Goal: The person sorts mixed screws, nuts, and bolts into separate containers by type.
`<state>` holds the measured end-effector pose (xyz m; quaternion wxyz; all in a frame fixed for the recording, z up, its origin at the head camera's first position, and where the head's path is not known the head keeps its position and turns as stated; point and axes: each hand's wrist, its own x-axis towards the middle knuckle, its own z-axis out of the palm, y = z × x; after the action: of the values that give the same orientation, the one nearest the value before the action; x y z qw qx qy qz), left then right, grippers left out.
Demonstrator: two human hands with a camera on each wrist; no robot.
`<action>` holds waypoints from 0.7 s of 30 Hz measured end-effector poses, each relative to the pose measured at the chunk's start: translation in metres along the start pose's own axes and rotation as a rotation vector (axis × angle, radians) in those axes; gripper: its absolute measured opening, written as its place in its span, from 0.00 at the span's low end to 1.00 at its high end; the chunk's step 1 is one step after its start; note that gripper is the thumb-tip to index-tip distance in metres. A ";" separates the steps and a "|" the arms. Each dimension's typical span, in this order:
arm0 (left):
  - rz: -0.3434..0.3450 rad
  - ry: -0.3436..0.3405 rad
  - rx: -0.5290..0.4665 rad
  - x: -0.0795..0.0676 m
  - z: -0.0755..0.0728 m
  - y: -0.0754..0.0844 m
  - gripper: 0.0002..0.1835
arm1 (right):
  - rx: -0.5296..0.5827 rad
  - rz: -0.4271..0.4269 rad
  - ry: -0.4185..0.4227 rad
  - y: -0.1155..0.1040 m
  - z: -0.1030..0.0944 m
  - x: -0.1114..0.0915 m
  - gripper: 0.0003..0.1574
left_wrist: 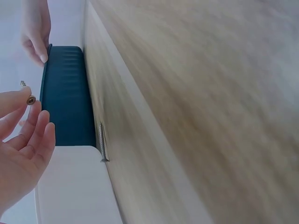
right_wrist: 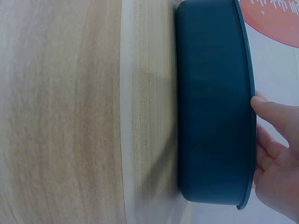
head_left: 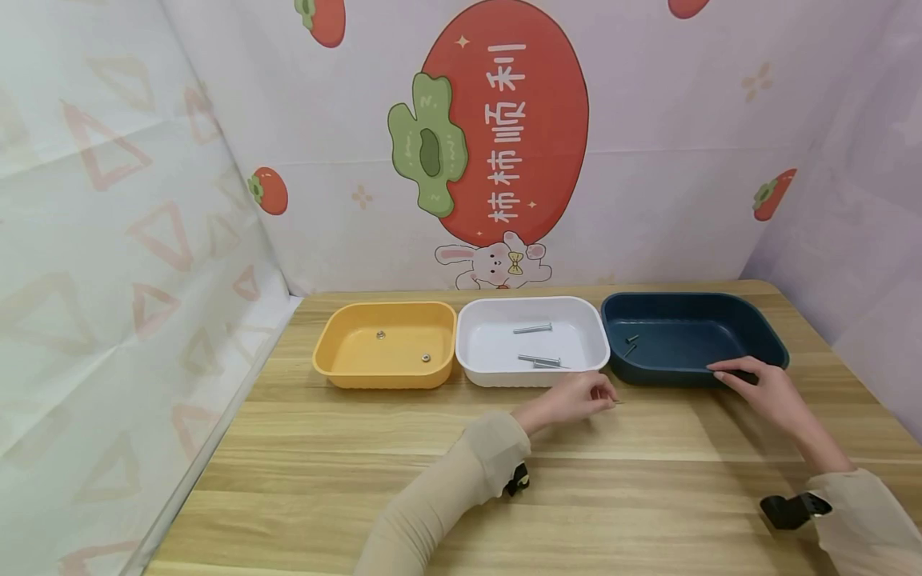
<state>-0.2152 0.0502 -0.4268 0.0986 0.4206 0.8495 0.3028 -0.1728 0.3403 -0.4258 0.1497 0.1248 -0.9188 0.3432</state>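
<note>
My left hand (head_left: pixel 572 398) is just in front of the white tray (head_left: pixel 533 379). In the left wrist view its thumb and fingers pinch a small brass-toned screw (left_wrist: pixel 31 100), its socketed head facing the camera. My right hand (head_left: pixel 767 392) grips the front rim of the dark blue tray (head_left: pixel 666 374) between thumb and fingers. Two small dark screws (head_left: pixel 631 346) lie at the left inside that tray. Another screw (left_wrist: pixel 103 142) lies on the tabletop against the trays, near where the white and blue ones meet.
Several long silver bolts (head_left: pixel 533 328) lie in the white tray. A yellow tray (head_left: pixel 385 382) at the left holds two small nuts (head_left: pixel 426 358). All three trays stand in a row near the back of the wooden table (head_left: pixel 324 472), before a printed cloth backdrop (head_left: pixel 627 216).
</note>
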 end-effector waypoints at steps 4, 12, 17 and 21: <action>-0.010 0.031 -0.021 0.001 0.002 0.004 0.06 | -0.005 0.008 -0.004 0.000 0.000 0.000 0.12; -0.006 0.127 -0.056 0.005 0.007 0.012 0.06 | -0.004 0.014 0.004 0.008 0.002 0.000 0.12; 0.004 0.217 -0.041 0.009 0.010 0.015 0.05 | -0.012 -0.002 0.025 0.038 0.010 0.001 0.10; 0.014 0.289 -0.015 0.012 0.010 0.017 0.04 | -0.017 -0.019 0.033 0.047 0.012 0.002 0.10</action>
<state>-0.2073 0.0715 -0.4240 -0.0237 0.3779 0.8496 0.3673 -0.1930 0.3665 -0.4619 0.1691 0.1267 -0.9179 0.3360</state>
